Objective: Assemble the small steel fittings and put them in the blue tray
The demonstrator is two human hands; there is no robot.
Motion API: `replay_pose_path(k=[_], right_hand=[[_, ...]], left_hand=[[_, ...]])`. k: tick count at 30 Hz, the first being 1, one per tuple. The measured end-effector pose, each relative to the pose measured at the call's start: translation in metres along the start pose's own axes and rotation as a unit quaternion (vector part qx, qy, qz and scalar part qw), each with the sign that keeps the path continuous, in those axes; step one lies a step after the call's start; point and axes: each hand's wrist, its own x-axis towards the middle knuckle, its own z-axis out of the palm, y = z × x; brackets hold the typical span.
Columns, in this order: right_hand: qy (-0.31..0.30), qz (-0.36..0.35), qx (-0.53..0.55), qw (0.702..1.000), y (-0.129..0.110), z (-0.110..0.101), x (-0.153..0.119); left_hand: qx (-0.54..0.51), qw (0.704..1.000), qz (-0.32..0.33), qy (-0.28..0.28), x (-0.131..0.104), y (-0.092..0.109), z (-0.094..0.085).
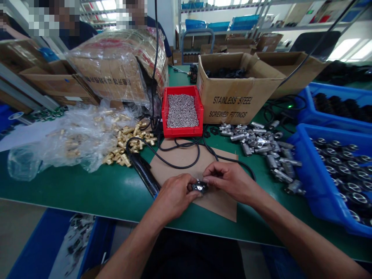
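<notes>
My left hand (176, 195) grips a small dark metal part with a shiny face (200, 186) between thumb and fingers, above a brown cardboard sheet (223, 207). From the right, my right hand (228, 180) reaches the part's upper edge, its thumb and index finger pinched together. Whatever lies between those fingertips is too small to make out. A black cylindrical tool (143, 172) with a cable lies left of the sheet. Beyond the sheet stands a red bin (183, 133) full of small silvery pieces.
Brass fittings (124, 149) and plastic bags (75, 135) lie left. Silver fittings (264, 145) are heaped right, beside a blue crate (316, 193) of round parts. A labelled carton (232, 100) stands behind. Black cables (186, 167) loop across the sheet. People (72, 35) are at the back left.
</notes>
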Motion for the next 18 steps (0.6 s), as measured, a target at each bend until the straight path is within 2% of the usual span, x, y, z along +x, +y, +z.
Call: replay_pose_path(k=[3,7,13,18], right_hand=[[-0.040,0.001,0.003,0.999,-0.001,0.001,-0.002],[-0.054,-0.061,-0.030,0.996,-0.003,0.006,-0.002],[-0.095,-0.123,-0.008,0.988,0.004,0.011,0.004],[-0.116,-0.084,0.074,0.987,0.008,0.016,0.007]], left_hand=[[-0.005,1.000,-0.002,-0.002,0.000,0.000,0.000],[0.002,1.000,-0.003,-0.004,0.000,0.001,-0.001],[0.011,1.000,-0.008,-0.012,0.001,0.001,-0.001],[0.021,1.000,-0.001,-0.010,0.001,0.002,-0.001]])
